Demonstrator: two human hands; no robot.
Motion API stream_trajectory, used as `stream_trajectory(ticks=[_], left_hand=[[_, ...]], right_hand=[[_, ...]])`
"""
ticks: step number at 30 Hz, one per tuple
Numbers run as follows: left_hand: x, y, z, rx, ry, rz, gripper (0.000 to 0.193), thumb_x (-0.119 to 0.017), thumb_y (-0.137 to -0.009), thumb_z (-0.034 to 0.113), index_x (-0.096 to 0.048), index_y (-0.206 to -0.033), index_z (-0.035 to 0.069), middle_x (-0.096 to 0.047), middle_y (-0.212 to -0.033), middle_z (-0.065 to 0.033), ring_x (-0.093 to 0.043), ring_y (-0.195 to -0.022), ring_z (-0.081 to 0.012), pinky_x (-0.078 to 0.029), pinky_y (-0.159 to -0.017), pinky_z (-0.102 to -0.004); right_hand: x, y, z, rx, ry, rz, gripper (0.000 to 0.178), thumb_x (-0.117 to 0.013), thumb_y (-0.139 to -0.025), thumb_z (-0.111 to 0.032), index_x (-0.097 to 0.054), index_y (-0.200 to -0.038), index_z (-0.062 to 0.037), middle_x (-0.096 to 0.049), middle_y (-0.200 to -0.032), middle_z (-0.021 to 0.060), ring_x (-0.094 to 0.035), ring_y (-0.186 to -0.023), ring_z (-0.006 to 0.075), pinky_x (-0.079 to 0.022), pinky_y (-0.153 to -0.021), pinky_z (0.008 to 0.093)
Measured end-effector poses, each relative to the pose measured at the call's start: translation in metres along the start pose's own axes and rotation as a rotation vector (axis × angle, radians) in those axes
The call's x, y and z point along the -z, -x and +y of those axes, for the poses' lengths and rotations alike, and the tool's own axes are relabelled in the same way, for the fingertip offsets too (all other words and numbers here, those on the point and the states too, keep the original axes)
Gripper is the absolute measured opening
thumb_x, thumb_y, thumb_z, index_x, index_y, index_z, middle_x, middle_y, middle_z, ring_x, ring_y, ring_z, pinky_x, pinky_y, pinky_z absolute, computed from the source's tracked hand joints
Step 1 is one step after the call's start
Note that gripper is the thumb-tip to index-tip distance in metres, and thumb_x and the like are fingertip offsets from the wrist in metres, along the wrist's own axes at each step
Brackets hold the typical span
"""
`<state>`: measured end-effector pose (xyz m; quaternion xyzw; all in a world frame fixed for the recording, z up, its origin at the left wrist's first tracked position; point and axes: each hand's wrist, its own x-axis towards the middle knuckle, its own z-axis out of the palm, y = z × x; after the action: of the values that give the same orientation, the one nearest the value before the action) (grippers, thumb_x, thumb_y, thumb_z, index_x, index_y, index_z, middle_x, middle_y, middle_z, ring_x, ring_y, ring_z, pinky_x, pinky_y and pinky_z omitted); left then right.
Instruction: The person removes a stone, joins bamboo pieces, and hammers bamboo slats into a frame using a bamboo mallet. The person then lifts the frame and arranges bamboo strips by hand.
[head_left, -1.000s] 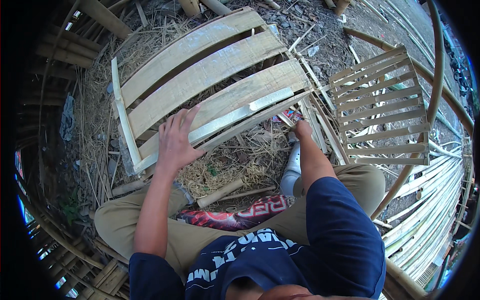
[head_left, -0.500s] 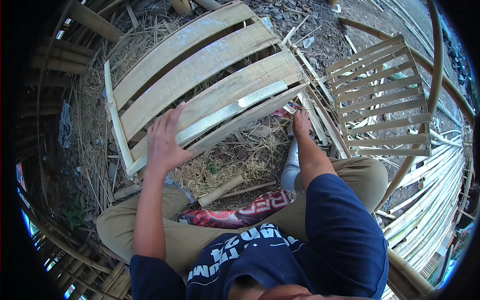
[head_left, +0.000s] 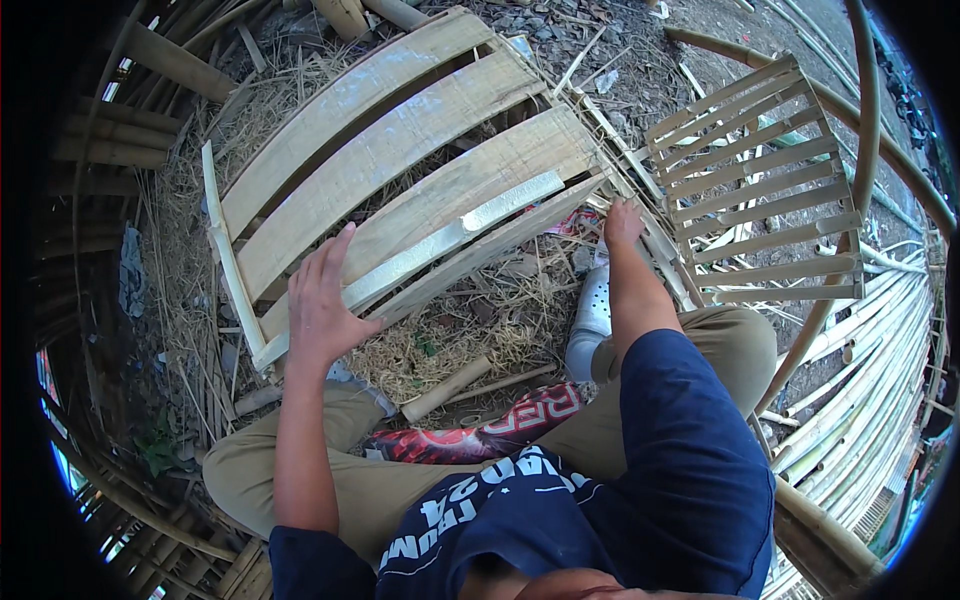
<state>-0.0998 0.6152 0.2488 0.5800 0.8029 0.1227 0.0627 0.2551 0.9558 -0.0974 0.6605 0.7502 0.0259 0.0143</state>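
Observation:
A crate of pale wooden slats point(head_left: 400, 150) stands tilted in front of me, with gaps between its boards. A light narrow strip point(head_left: 420, 255) runs along its near side. My left hand point(head_left: 325, 305) is against the crate's near left part, fingers stretched and thumb spread apart. By the crate's near right corner is my right hand point(head_left: 625, 222), its fingers closed next to thin bamboo strips point(head_left: 665, 250). Whatever those fingers hold is hidden.
A slatted bamboo rack point(head_left: 765, 185) lies at the right, near a pile of bamboo poles point(head_left: 850, 380). Straw point(head_left: 440, 360) and a short bamboo piece point(head_left: 447, 388) lie between my legs and the crate. A red printed sack point(head_left: 480, 435) is under me.
My right hand has moved a little away from me and to the right, up by the crate's corner. The left hand keeps its spread pose at the crate. The view has shifted slightly.

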Motion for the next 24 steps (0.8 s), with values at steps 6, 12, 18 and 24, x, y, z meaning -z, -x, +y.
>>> stream_trajectory(ticks=[6, 12, 18, 24], left_hand=[[-0.001, 0.001, 0.000, 0.001, -0.005, -0.006, 0.130, -0.094, -0.044, 0.021, -0.032, -0.158, 0.025, -0.055, -0.138, -0.0125, -0.053, -0.127, -0.0344, -0.041, -0.105, -0.0498], [-0.002, -0.001, 0.003, -0.010, -0.013, -0.006, 0.131, -0.095, -0.045, 0.022, -0.030, -0.159, 0.026, -0.055, -0.137, -0.0119, -0.053, -0.127, -0.0336, -0.041, -0.106, -0.0494], [-0.002, -0.005, 0.015, 0.008, 0.004, -0.054, 0.128, -0.094, -0.047, 0.020, -0.030, -0.158, 0.021, -0.054, -0.141, -0.0140, -0.051, -0.131, -0.0354, -0.039, -0.109, -0.0507], [-0.004, 0.006, 0.010, 0.076, -0.024, -0.074, 0.132, -0.094, -0.046, 0.021, -0.028, -0.160, 0.021, -0.053, -0.140, -0.0133, -0.050, -0.131, -0.0345, -0.039, -0.109, -0.0501]], right_hand=[[-0.012, 0.028, 0.019, 0.106, 0.089, 0.022, 0.015, -0.057, -0.094, -0.018, -0.068, -0.102, -0.0131, -0.068, -0.109, 0.0045, -0.061, -0.112, 0.0262, -0.049, -0.086, 0.0470], [-0.021, 0.058, 0.040, 0.136, 0.050, -0.072, 0.017, -0.062, -0.091, -0.023, -0.067, -0.106, -0.0137, -0.070, -0.110, 0.0086, -0.061, -0.113, 0.0288, -0.048, -0.087, 0.0507], [-0.006, 0.052, 0.059, 0.091, -0.061, -0.208, 0.026, -0.071, -0.086, -0.026, -0.069, -0.107, -0.0120, -0.070, -0.110, 0.0077, -0.059, -0.117, 0.0294, -0.046, -0.095, 0.0484], [0.031, 0.069, 0.027, 0.104, -0.017, -0.386, 0.046, -0.069, -0.084, -0.046, -0.075, -0.112, -0.0092, -0.070, -0.119, 0.0137, -0.057, -0.125, 0.0314, -0.050, -0.100, 0.0491]])
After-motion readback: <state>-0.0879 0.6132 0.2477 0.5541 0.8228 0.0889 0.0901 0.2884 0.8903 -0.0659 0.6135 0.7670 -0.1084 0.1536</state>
